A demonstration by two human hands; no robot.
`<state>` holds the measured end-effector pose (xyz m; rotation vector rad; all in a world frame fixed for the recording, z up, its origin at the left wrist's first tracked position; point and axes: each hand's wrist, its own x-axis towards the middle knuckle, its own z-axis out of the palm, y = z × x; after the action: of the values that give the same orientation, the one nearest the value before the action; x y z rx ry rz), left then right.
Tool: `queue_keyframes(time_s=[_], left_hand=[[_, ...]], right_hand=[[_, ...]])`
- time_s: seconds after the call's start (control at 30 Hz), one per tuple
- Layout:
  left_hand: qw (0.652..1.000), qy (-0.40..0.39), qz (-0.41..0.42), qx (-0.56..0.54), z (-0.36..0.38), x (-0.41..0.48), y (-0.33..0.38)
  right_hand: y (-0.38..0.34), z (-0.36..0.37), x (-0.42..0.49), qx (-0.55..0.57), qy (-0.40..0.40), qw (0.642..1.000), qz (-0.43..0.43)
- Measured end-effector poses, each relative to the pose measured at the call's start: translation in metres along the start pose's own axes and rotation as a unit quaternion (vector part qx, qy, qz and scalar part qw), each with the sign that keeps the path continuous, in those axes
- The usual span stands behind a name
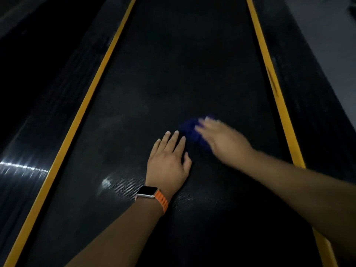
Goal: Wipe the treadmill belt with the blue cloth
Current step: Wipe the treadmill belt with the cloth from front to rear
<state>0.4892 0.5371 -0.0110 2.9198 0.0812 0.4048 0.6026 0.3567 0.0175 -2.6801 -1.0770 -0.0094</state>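
Note:
The black textured treadmill belt runs away from me between two yellow edge strips. A crumpled blue cloth lies on the belt right of its middle. My right hand presses flat on the cloth with straight fingers and looks blurred by motion; most of the cloth is hidden under it. My left hand rests flat on the bare belt just left of the cloth, fingers spread. It wears a watch with an orange strap.
A yellow strip borders the belt on the left and another yellow strip on the right. Black side rails lie outside them. Pale smudges mark the belt near my left wrist.

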Motion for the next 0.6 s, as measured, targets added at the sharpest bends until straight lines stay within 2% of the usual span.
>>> queue_keyframes(time_s=[0.1,0.13,0.17,0.23,0.33,0.4,0.43,0.53,0.6], left_hand=[[1.000,0.008,-0.004,0.003,0.000,0.000,0.001],[1.000,0.013,-0.004,0.003,0.001,0.001,0.000],[1.000,0.014,-0.002,0.002,0.001,0.002,0.000],[1.000,0.014,-0.002,-0.002,0.001,0.001,-0.001],[1.000,0.012,0.003,-0.002,0.001,0.001,0.000],[1.000,0.010,0.003,-0.003,-0.001,0.001,0.000],[1.000,0.011,0.003,-0.002,-0.001,0.001,0.000],[1.000,0.011,-0.001,0.001,0.000,0.002,0.000],[1.000,0.019,-0.002,-0.001,0.002,0.002,0.000]], right_hand=[[0.026,-0.012,0.068,0.021,-0.004,0.988,0.153],[0.023,-0.010,0.073,0.015,0.003,0.986,0.168],[0.015,-0.007,0.062,-0.002,0.007,0.987,0.159],[-0.012,0.000,0.005,0.007,0.045,0.996,0.079],[-0.038,-0.001,-0.080,0.053,-0.013,0.999,-0.005],[-0.022,-0.007,-0.071,0.035,-0.029,0.998,-0.032],[-0.010,-0.007,-0.050,0.026,-0.017,0.999,-0.015],[0.016,-0.011,0.030,0.028,0.027,0.990,0.137],[0.017,-0.006,0.047,0.029,0.034,0.982,0.185]])
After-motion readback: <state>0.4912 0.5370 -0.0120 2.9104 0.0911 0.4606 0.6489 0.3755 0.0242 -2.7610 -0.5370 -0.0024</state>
